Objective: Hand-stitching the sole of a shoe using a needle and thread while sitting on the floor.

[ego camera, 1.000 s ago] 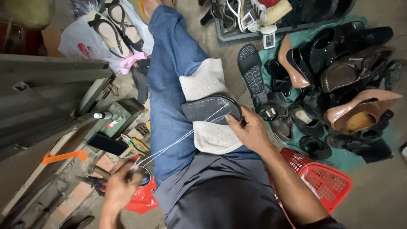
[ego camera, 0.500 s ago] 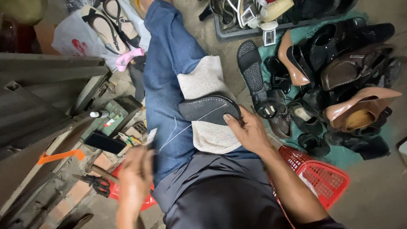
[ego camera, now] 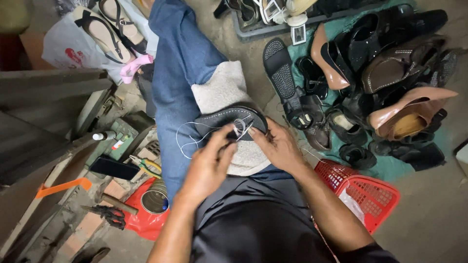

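Observation:
A dark grey shoe (ego camera: 229, 118) with stitching along its sole edge lies on a beige towel (ego camera: 222, 90) over my blue-jeaned thigh. My left hand (ego camera: 207, 165) pinches a stitching tool at the shoe's near edge, with white thread (ego camera: 187, 141) looping off to the left. At the shoe's right end, my right hand (ego camera: 275, 143) grips and steadies it. The tool's tip is hidden between my fingers.
A heap of shoes and sandals (ego camera: 370, 83) lies on a green mat to the right. A red plastic basket (ego camera: 365, 192) is at my right knee. On the left are a metal tin (ego camera: 155, 200), a hammer (ego camera: 109, 202), a black phone (ego camera: 113, 168), pliers (ego camera: 144, 165) and a grey bench (ego camera: 44, 122).
My left hand has come in from the far left, where it pulled the thread taut, back up to the shoe. The thread now hangs slack in loops. My right hand stayed on the shoe.

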